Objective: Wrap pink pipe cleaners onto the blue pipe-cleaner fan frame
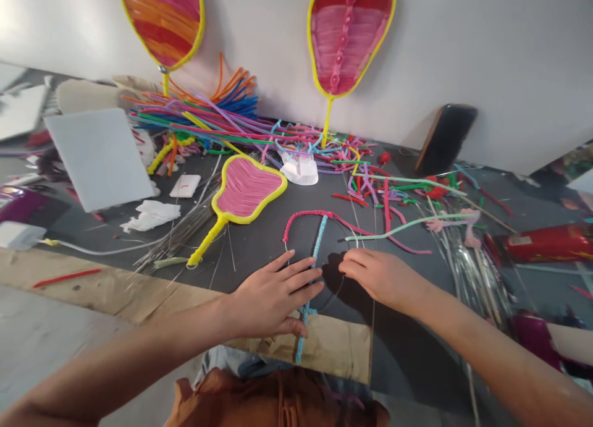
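In the head view, the left hand (278, 291) lay spread across the blue stem (320, 235) of a partly pink-wrapped wire hoop (301, 214) on the dark table (259, 245), while the right hand (377, 275) pinched the hoop's wire between closed fingertips. A hard tug might have bent the hoop or rolled the stem under that flat palm. A red canister (551, 245) lay at the right, contents hidden.

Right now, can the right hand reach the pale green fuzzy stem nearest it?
Probably yes: the right hand is close to the stem; only the thin pale wire it seems to pinch shows between.
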A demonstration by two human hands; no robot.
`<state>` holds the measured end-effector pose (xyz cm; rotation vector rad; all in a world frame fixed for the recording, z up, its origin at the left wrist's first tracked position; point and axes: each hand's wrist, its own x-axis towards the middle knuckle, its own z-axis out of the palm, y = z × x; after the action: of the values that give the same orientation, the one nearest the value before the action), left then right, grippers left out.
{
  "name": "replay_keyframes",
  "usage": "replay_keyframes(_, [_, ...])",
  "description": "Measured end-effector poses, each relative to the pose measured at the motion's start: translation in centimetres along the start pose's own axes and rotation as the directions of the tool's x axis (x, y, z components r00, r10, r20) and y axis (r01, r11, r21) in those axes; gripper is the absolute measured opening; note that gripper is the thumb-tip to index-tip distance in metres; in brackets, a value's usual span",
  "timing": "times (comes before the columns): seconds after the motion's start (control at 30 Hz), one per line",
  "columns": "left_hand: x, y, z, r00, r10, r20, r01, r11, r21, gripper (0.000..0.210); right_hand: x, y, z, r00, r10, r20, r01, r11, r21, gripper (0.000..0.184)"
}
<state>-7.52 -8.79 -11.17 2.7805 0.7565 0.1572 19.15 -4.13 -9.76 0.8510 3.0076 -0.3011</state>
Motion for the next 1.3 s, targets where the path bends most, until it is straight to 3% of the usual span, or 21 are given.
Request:
replay_keyframes(0.43, [0.1, 0.0, 0.0, 1.000, -0.009, 0.023, 0.008, 0.999, 0.031, 0.069, -1.0, 0.6, 0.9, 0.987, -0.067, -0.144, 0.077, 0.995, 0.061, 0.032])
replay_keyframes(0.87, [0.1, 0.1, -0.1, 1.000, 0.004, 0.001, -0.004, 0.997, 0.081, 0.069, -1.6, -0.3, 0.4, 0.993, -0.005, -0.121, 0.009, 0.999, 0.036, 0.035])
replay_keyframes(1.0, [0.0, 0.4, -0.1, 1.000, -0.003, 0.000, 0.003, 0.994, 0.111, 0.069, -1.7, -0.4, 0.5, 0.981, 0.047, -0.189, -0.031, 0.996, 0.082, 0.036])
replay_keyframes(1.07, [-0.1, 0.7, -0.2, 1.000, -0.005, 0.007, 0.004, 0.991, 0.134, 0.068, -2.1, -0.5, 0.5, 0.952, 0.148, -0.269, -0.109, 0.982, 0.156, 0.035])
replay_keyframes(1.17, [-0.3, 0.9, -1.1, 1.000, -0.009, 0.007, 0.008, 0.987, 0.160, 0.066, -3.0, -0.8, 0.4, 0.839, 0.425, -0.340, -0.317, 0.890, 0.328, 0.030])
replay_keyframes(1.23, [0.1, 0.2, -2.2, 0.995, -0.078, -0.066, 0.088, 0.982, 0.166, 0.058, -3.6, -1.0, 0.4, 0.761, 0.584, -0.282, -0.422, 0.776, 0.469, 0.028])
replay_keyframes(1.3, [1.1, -1.3, -3.5, 0.950, -0.236, -0.205, 0.267, 0.953, 0.145, 0.046, -3.8, -1.1, 0.5, 0.736, 0.650, -0.188, -0.461, 0.685, 0.565, 0.029])
